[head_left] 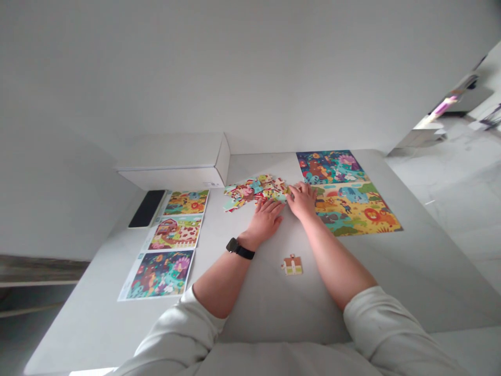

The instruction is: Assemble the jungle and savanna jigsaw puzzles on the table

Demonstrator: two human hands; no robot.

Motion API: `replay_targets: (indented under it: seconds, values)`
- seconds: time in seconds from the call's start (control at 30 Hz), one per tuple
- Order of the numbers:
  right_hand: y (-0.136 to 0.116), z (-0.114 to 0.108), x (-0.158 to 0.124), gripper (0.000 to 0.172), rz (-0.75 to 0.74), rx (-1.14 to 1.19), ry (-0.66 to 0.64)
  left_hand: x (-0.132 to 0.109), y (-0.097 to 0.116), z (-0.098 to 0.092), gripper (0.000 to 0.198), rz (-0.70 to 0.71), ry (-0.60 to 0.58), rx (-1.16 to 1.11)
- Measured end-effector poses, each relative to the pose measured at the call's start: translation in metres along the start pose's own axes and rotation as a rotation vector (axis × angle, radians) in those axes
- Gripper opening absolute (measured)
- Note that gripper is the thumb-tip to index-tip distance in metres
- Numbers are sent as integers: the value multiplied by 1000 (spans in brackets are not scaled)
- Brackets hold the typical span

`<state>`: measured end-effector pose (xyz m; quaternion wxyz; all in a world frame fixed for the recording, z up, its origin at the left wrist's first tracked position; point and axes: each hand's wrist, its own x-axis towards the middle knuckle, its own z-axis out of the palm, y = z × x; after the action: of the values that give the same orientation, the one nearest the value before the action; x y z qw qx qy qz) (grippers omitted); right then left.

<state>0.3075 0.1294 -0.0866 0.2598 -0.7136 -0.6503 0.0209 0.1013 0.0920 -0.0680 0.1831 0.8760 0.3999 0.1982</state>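
I'm seeing the left grip point(266, 220) and right grip point(301, 201) lying open, apparently empty, against the puzzle pieces point(252, 192) on the desk point(250, 308); a careless sweep is risking shoving them into the assembled puzzle point(348, 196) at right

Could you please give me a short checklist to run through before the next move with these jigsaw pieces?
1. Left hand at the loose jigsaw pieces: ok, fingertips at the pile's edge.
2. Right hand at the same pile: ok, fingers at its right end.
3. Either hand holding a piece: cannot tell.
4. Assembled jigsaw free of gaps: cannot tell, the right hand hides part of its edge.
5. Joined pieces with the pile: not ok, they lie apart, between the forearms.
6. Printed picture sheets uncovered: ok.
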Motion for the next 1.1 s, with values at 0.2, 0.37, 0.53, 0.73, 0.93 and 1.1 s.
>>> replay_targets:
  seconds: [0.2,0.37,0.53,0.73,0.93,1.1]
  values:
    - [-1,-1,4,43,17,8,-58,1,1,2,52,-13,10,-5]
    - [0,6,9,40,20,49,10,3,0,4,50,-1,28,-14]
    - [-3,4,19,28,34,40,16,5,-2,5,47,6,36,17]
    - [-9,-12,36,33,9,36,-28,8,-2,4,47,1,39,47]
    - [-7,-23,52,32,-63,-12,-147,8,-1,3,45,19,41,58]
    - [-1,-29,48,15,-85,172,-91,8,-1,3,44,18,29,61]
